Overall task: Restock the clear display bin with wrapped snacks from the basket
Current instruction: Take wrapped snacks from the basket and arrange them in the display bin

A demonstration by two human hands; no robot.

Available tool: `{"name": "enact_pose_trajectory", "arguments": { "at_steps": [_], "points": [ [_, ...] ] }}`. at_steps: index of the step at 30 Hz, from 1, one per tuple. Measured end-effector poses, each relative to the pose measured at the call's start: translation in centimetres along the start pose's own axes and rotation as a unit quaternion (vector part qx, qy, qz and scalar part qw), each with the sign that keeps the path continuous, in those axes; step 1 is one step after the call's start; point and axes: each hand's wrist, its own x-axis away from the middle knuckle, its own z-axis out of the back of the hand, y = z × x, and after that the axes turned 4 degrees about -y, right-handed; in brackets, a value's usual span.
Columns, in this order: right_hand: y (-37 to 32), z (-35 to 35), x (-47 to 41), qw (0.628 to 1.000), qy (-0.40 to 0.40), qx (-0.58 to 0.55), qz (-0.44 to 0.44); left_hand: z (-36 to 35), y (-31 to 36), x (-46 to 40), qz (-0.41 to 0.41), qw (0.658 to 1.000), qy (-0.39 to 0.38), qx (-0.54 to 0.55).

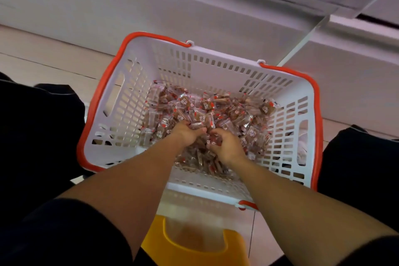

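Scooping up snacks (218, 110) deep in the basket (311, 114), left hand (187, 135) and right hand (224, 147) curled around a heap, lift toward the bin looking next.

A shop, most likely: a white plastic shopping basket (218, 67) with orange handles sits on the tiled floor (43, 58), and just behind it stand pale display units (151, 13).

Snacks (205, 112) in basket (138, 97)
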Motion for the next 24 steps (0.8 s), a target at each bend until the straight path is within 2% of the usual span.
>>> {"name": "enact_pose_trajectory", "arguments": {
  "at_steps": [2,5,10,14,17,18,21,24],
  "points": [
    [-0.2,-0.3,0.3,0.998,0.006,-0.059,-0.008,-0.4,-0.4,-0.2,-0.014,0.999,0.032,-0.003],
    [-0.9,-0.3,0.6,0.983,-0.019,-0.170,-0.066,-0.7,-1.0,-0.1,-0.023,0.996,0.079,-0.025],
    [-1.1,-0.1,0.3,0.974,-0.021,-0.192,-0.118,0.4,-0.8,0.9,-0.056,0.989,0.080,-0.113],
    [-1.2,1.1,1.2,0.923,-0.016,-0.342,-0.176,1.7,-0.4,2.9,-0.056,0.983,0.101,-0.145],
    [-1.4,2.5,2.0,0.862,-0.068,-0.463,-0.194,2.6,-0.2,4.3,-0.039,0.992,0.093,-0.080],
    [-1.6,2.9,2.4,0.855,-0.084,-0.473,-0.196,3.0,0.0,4.8,-0.033,0.992,0.105,-0.068],
    [-2.6,4.2,3.4,0.872,-0.110,-0.448,-0.163,4.2,1.5,6.2,-0.007,0.991,0.131,0.025],
    [-5.5,7.3,4.6,0.889,-0.103,-0.440,-0.080,5.6,4.7,7.4,-0.006,0.980,0.097,0.171]
  ]
}}
